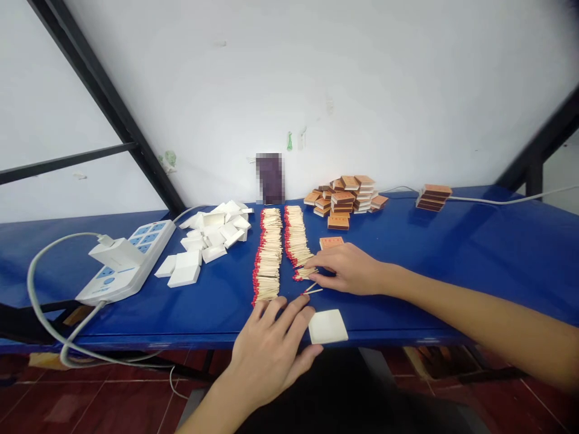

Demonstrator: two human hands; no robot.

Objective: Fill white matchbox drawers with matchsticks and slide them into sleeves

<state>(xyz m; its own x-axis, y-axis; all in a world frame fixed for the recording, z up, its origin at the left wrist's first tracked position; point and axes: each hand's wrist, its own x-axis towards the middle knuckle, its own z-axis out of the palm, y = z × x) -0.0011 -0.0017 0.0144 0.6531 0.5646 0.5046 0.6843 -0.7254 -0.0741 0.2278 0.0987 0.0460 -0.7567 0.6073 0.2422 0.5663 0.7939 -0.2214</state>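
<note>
Two long rows of red-tipped matches lie on the blue table, a left row point(270, 253) and a right row point(296, 232). My right hand point(346, 269) is at the near end of the right row, its index finger and thumb closing around a few matches there. Just below its thumb, a couple of loose matches point(313, 291) lie apart from the row. My left hand point(274, 340) rests palm down at the table's front edge, fingers apart, fingertips by the left row's near end. Beside its thumb sits a white matchbox tray point(328, 327).
White matchbox trays point(212, 232) are heaped at the left, beside a power strip point(129, 259) with a plugged-in charger and cable. Orange-brown matchboxes point(346, 196) are piled at the back, with one matchbox point(332, 242) nearer and a small stack point(433, 197) farther right.
</note>
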